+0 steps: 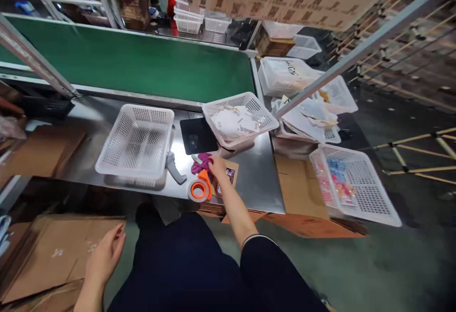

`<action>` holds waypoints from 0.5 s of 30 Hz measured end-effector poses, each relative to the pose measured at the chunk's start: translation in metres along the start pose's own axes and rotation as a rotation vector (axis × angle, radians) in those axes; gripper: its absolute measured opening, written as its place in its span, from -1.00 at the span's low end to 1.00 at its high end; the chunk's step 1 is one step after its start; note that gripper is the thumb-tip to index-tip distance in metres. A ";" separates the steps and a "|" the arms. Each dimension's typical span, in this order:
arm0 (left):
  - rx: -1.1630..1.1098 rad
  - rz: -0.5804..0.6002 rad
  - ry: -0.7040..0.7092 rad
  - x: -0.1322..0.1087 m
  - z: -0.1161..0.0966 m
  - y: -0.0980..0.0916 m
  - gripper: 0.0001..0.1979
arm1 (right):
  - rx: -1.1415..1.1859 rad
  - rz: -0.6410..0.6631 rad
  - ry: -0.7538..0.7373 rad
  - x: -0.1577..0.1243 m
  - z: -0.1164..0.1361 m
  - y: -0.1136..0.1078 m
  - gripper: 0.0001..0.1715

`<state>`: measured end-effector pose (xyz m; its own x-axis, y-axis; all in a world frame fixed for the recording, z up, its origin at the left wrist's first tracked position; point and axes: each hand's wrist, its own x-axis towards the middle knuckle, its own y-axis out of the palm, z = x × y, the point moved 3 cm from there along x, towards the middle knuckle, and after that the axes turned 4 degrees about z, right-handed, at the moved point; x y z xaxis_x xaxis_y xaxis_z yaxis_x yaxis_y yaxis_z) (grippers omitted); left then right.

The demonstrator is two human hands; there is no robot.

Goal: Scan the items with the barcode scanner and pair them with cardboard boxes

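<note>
My right hand (pixel 217 167) reaches to the front of the metal table, its fingers closed on a crumpled purple cloth bundle (pixel 202 162). An orange tape dispenser (pixel 204 184) with a tape roll lies just in front of that bundle. Partly under my right wrist is a brown card with a dark printed label (pixel 231 175). A grey handheld scanner (pixel 174 168) rests to the left, beside a white perforated basket (pixel 132 143). Low on the left, my left hand (pixel 107 250) hangs with loosely curled fingers, thumb apart, holding nothing, near stacked flat cardboard (pixel 60 255).
A black mat (pixel 197 135) lies behind the purple bundle. A tilted white basket of papers (pixel 235 119) stands at its right. Beyond runs a green conveyor belt (pixel 160 65). A metal post (pixel 356 46) slants across the right, above more baskets, including one with colourful packets (pixel 370 193).
</note>
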<state>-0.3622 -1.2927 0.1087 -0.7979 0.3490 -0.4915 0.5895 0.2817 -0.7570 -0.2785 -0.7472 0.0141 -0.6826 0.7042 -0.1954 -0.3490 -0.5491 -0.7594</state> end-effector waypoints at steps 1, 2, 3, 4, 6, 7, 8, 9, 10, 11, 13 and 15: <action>0.013 -0.015 0.011 0.017 0.007 -0.019 -0.37 | 0.017 -0.048 0.027 0.004 0.003 -0.007 -0.56; 0.033 -0.029 0.013 0.034 0.014 -0.038 -0.38 | 0.033 -0.112 0.060 0.007 0.005 -0.016 -0.55; 0.054 -0.025 0.014 0.052 0.022 -0.057 -0.38 | 0.047 -0.185 0.101 0.008 0.007 -0.025 -0.54; 0.071 -0.017 0.018 0.069 0.029 -0.076 -0.38 | 0.060 -0.263 0.150 0.007 0.008 -0.035 -0.53; 0.094 -0.013 0.056 0.104 0.043 -0.112 -0.35 | 0.087 -0.418 0.267 0.001 0.012 -0.052 -0.50; 0.100 -0.012 0.087 0.120 0.049 -0.128 -0.32 | 0.103 -0.492 0.329 -0.003 0.014 -0.059 -0.49; 0.106 -0.023 0.117 0.135 0.055 -0.143 -0.31 | 0.123 -0.563 0.388 -0.008 0.016 -0.064 -0.49; 0.113 -0.036 0.144 0.150 0.061 -0.157 -0.29 | 0.145 -0.630 0.441 -0.013 0.019 -0.067 -0.49; 0.125 -0.048 0.165 0.164 0.066 -0.168 -0.29 | 0.170 -0.693 0.480 -0.018 0.022 -0.069 -0.50; 0.147 -0.048 0.181 0.177 0.070 -0.178 -0.29 | 0.194 -0.750 0.505 -0.022 0.024 -0.069 -0.51; 0.207 -0.032 0.207 0.201 0.074 -0.189 -0.29 | 0.241 -0.848 0.521 -0.028 0.028 -0.068 -0.53; 0.271 0.015 0.228 0.221 0.073 -0.190 -0.28 | 0.283 -0.933 0.516 -0.031 0.029 -0.067 -0.52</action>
<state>-0.6597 -1.3349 0.1127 -0.7227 0.5502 -0.4183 0.5221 0.0380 -0.8520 -0.2526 -0.7450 0.0894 0.2527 0.9629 0.0952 -0.7669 0.2593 -0.5871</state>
